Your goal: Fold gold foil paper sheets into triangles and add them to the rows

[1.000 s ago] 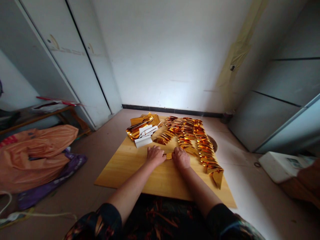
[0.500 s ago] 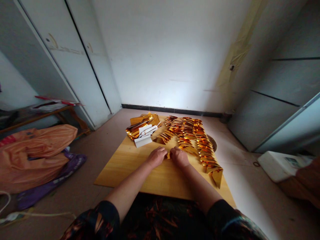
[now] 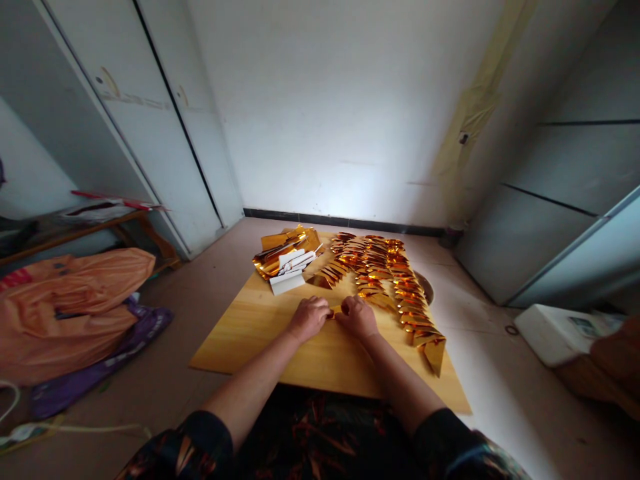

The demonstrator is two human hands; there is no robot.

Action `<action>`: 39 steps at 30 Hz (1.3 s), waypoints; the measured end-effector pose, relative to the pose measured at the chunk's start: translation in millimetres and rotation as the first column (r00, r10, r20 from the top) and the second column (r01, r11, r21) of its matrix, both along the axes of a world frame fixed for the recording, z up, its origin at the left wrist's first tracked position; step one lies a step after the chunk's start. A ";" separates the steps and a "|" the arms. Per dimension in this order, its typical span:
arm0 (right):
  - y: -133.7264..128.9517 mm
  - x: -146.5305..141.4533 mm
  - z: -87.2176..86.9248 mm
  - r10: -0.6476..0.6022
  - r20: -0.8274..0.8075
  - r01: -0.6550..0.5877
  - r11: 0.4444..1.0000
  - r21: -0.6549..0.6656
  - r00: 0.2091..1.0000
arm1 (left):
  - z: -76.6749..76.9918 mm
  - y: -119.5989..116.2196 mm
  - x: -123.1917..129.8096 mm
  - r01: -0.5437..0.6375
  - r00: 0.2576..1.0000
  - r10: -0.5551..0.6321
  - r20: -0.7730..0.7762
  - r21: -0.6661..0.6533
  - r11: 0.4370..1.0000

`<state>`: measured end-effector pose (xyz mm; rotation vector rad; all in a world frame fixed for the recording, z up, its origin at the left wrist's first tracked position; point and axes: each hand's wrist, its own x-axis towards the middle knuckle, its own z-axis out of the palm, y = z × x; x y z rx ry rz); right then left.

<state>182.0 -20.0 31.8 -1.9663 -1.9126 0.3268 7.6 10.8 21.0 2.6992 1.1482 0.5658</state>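
Observation:
Between my two hands is a small piece of gold foil paper (image 3: 336,311), held low over the wooden board (image 3: 240,340). My left hand (image 3: 309,319) is closed on its left end, and my right hand (image 3: 358,317) pinches the right end. Fingers cover most of the piece. Just beyond my right hand stand rows of folded gold foil papers (image 3: 403,293), nested one against another. Behind my left hand lies a heap of loose gold foil sheets (image 3: 273,248), with white paper pieces (image 3: 289,283) on and beside it.
A round basin (image 3: 425,288) shows partly past the board's right edge. On the floor at left lie an orange bag (image 3: 75,313) and a purple bag (image 3: 105,373), with a cable (image 3: 95,428) nearby. A white box (image 3: 555,333) stands at right.
Both hands stay over the same spot with the foil paper between them; their fingers have shifted slightly. The rows and the heap look unchanged.

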 end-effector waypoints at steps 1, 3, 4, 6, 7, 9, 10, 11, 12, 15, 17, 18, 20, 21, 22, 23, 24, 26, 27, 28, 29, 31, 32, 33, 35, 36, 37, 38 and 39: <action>0.4 -0.2 -1.0 -0.006 -0.002 0.006 1.000 -0.004 1.000 | 0.0 -0.2 -0.5 -0.001 1.000 0.001 -0.007 0.000 1.000; 1.8 0.5 -3.0 -0.006 -0.015 0.005 1.000 -0.011 1.000 | -0.2 -0.5 -1.2 0.003 1.000 -0.003 -0.017 0.004 1.000; 2.6 1.3 -3.9 -0.005 -0.022 0.005 1.000 -0.014 1.000 | -0.3 -0.6 -1.4 0.007 1.000 -0.007 -0.021 0.009 1.000; 4.4 3.3 -5.5 0.000 -0.038 -0.001 1.000 -0.019 0.999 | -0.3 -1.0 -1.5 0.014 1.000 -0.014 -0.027 0.025 1.000; 5.3 4.6 -6.1 0.003 -0.047 -0.004 1.000 -0.022 0.999 | -0.1 -1.4 -1.5 0.016 0.999 -0.015 -0.032 0.032 0.999; 6.8 7.5 -7.1 0.003 -0.069 -0.005 1.000 -0.030 0.998 | 0.9 -2.7 -1.5 0.023 0.999 -0.021 -0.046 0.045 0.999; 7.3 9.2 -7.6 0.002 -0.083 -0.005 0.999 -0.036 0.997 | 1.6 -3.6 -1.7 0.028 0.998 -0.025 -0.058 0.052 0.998; 7.7 11.1 -8.0 0.004 -0.099 -0.008 0.999 -0.042 0.995 | 2.4 -4.6 -2.2 0.038 0.997 -0.034 -0.072 0.060 0.997; 7.8 13.1 -8.4 0.012 -0.116 -0.017 0.999 -0.047 0.993 | 3.2 -5.8 -2.8 0.052 0.995 -0.046 -0.088 0.070 0.996; 7.0 18.3 -9.5 0.060 -0.154 -0.065 0.998 -0.026 0.986 | 4.8 -9.0 -5.5 0.100 0.987 -0.085 -0.139 0.107 0.989; 6.0 20.4 -10.0 0.084 -0.153 -0.085 0.996 0.001 0.985 | 5.1 -10.4 -7.7 0.122 0.981 -0.100 -0.165 0.127 0.984; 5.6 20.9 -10.1 0.092 -0.148 -0.091 0.996 0.009 0.985 | 5.1 -10.8 -8.8 0.130 0.979 -0.106 -0.173 0.135 0.982; 5.0 21.2 -9.7 0.104 -0.139 -0.103 0.995 0.011 0.985 | 5.1 -11.2 -11.0 0.148 0.976 -0.121 -0.179 0.147 0.978; 4.8 21.1 -9.3 0.108 -0.137 -0.108 0.994 0.008 0.985 | 5.1 -11.3 -12.1 0.157 0.975 -0.129 -0.179 0.154 0.975; 4.7 21.0 -8.8 0.109 -0.135 -0.109 0.994 0.003 0.985 | 5.2 -11.4 -13.2 0.166 0.974 -0.137 -0.178 0.161 0.973; 4.5 20.8 -8.1 0.107 -0.133 -0.108 0.994 -0.002 0.985 | 5.2 -11.5 -14.3 0.175 0.973 -0.145 -0.178 0.168 0.970; 4.4 20.6 -7.4 0.104 -0.131 -0.105 0.994 -0.007 0.986 | 5.2 -11.5 -15.4 0.183 0.972 -0.152 -0.179 0.172 0.968; 3.9 20.3 -6.1 0.099 -0.128 -0.102 0.995 -0.016 0.987 | 4.9 -11.7 -17.7 0.197 0.970 -0.166 -0.180 0.172 0.965; 3.7 20.1 -5.6 0.097 -0.127 -0.100 0.995 -0.020 0.987 | 4.4 -11.8 -19.0 0.201 0.970 -0.172 -0.174 0.168 0.965; 3.5 20.0 -5.2 0.096 -0.126 -0.100 0.995 -0.021 0.987 | 3.6 -11.8 -20.4 0.202 0.971 -0.176 -0.163 0.162 0.966; 3.5 19.9 -4.9 0.097 -0.126 -0.101 0.995 -0.022 0.987 | 2.4 -11.8 -21.8 0.201 0.973 -0.179 -0.146 0.156 0.967; 3.6 20.0 -4.7 0.100 -0.126 -0.103 0.994 -0.023 0.987 | -0.8 -11.6 -24.9 0.199 0.977 -0.185 -0.106 0.139 0.970; 3.8 20.1 -4.7 0.101 -0.125 -0.104 0.994 -0.023 0.987 | -2.6 -11.5 -26.3 0.201 0.978 -0.190 -0.091 0.129 0.971; 4.0 20.2 -4.7 0.102 -0.123 -0.106 0.994 -0.023 0.987 | -4.2 -11.2 -27.7 0.204 0.977 -0.195 -0.082 0.118 0.972; 4.6 20.3 -4.5 0.108 -0.118 -0.112 0.993 -0.025 0.987 | -6.9 -10.4 -30.3 0.209 0.977 -0.203 -0.073 0.092 0.974; 4.9 20.3 -4.2 0.112 -0.115 -0.116 0.993 -0.027 0.987 | -7.9 -9.7 -31.5 0.211 0.976 -0.205 -0.069 0.079 0.974; 5.1 20.1 -3.7 0.116 -0.111 -0.120 0.992 -0.029 0.987 | -8.6 -8.9 -32.6 0.213 0.976 -0.209 -0.063 0.066 0.975; 5.3 19.9 -3.0 0.120 -0.106 -0.124 0.992 -0.030 0.987 | -9.1 -7.9 -33.7 0.216 0.976 -0.213 -0.054 0.053 0.975; 5.3 19.6 -2.1 0.123 -0.098 -0.126 0.991 -0.032 0.988 | -9.6 -6.8 -34.6 0.218 0.976 -0.216 -0.041 0.040 0.975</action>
